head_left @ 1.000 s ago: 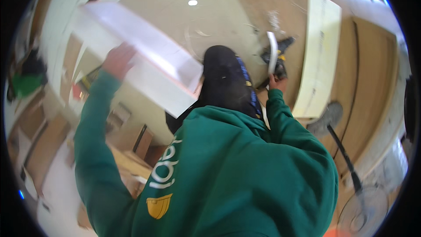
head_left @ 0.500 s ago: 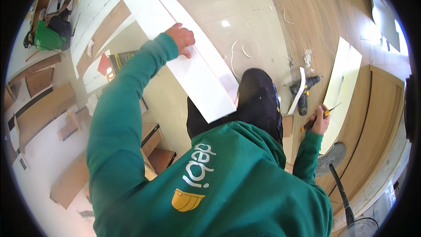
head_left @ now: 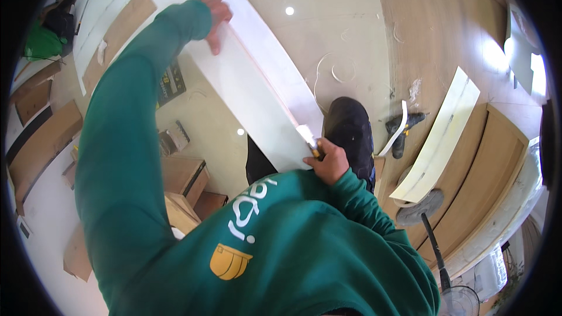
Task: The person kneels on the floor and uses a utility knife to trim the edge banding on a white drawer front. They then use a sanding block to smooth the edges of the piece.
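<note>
Board (head_left: 257, 76) between both hands — drill (head_left: 404, 131) on floor, right.

Bright daylight, glare spots on glossy floor (head_left: 328, 29), strong fisheye bending.

Pale glossy floor (head_left: 328, 41) strewn with wooden boards (head_left: 41, 140), perhaps cabinet parts, and curled offcuts (head_left: 342, 71).

Right hand (head_left: 331, 162) with knife (head_left: 309, 140), formerly aside, now at white panel's (head_left: 249, 79) near end.
</note>
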`<state>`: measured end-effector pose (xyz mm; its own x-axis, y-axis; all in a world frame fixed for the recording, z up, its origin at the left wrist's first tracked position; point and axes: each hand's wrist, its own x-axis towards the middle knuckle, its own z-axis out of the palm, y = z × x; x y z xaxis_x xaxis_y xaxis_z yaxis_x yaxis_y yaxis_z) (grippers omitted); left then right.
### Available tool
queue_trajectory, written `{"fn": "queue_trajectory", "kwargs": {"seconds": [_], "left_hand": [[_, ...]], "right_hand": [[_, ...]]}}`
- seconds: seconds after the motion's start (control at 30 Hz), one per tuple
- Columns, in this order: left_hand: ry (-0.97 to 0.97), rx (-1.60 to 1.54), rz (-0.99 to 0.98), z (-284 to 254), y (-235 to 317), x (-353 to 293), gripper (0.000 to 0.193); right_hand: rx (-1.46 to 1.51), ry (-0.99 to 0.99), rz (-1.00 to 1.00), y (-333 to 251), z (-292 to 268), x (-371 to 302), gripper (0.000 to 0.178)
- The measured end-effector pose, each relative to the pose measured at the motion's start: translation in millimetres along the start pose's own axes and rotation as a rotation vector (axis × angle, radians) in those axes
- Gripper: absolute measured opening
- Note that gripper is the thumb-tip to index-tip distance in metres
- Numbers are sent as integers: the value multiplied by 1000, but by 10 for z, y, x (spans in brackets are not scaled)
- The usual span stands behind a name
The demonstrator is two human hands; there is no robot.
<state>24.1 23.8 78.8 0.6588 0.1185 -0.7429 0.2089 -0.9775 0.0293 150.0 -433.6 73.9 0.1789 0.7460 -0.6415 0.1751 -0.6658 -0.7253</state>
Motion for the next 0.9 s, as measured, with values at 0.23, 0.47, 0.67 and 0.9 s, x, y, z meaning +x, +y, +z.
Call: {"fn": "queue_trajectory", "kwargs": {"seconds": [0.23,0.47,0.67,0.9], "left_hand": [[60,-294,-290,252,-453,-506,74],[140,-601,-361,755,223,-688,61],[681,-670,-380,915,1968,-372,41],[681,-903,-559,838,3583,-176,33]], "right_hand": [[-187,-18,-122,-457,-594,564,39],[-654,-98,-262,-572,-2032,1315,38],[-793,69,-277,-18,-3007,1644,44],[-806,406,-571,298,-3039,1362,47]]}}
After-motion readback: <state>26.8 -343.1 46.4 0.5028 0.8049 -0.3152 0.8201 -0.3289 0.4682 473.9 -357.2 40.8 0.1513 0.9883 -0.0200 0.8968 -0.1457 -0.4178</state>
